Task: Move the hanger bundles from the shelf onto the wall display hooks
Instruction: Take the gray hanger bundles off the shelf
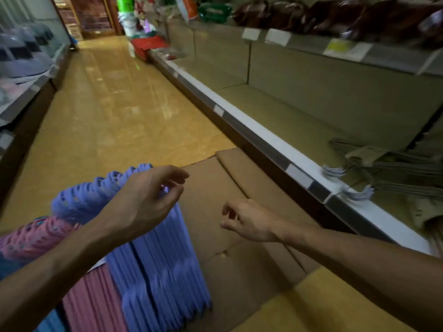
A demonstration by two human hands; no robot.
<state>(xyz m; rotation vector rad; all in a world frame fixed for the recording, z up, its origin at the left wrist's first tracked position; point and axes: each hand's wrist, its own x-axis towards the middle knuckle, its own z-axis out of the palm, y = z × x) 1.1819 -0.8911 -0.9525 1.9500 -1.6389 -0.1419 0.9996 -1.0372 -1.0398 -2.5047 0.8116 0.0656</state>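
Observation:
A purple hanger bundle (153, 264) hangs at lower left, its row of hooks running up to my left hand (148, 195). That hand hovers at the right end of the hooks with fingers loosely curled, and I see nothing gripped in it. A pink hanger bundle (93, 303) hangs beside the purple one on its left. My right hand (249, 221) floats over the cardboard, fingers loosely curled and empty. Grey hanger bundles (393, 168) lie on the low shelf (299, 130) at right, their metal hooks poking over the shelf's front edge.
Flattened cardboard (239, 248) covers the floor below my hands. The shelf's white front rail (263, 137) runs diagonally along the aisle. An upper shelf holds dark brown bags (359, 15). The yellow floor (115, 104) stretches ahead, with shelving and stacked goods on the left.

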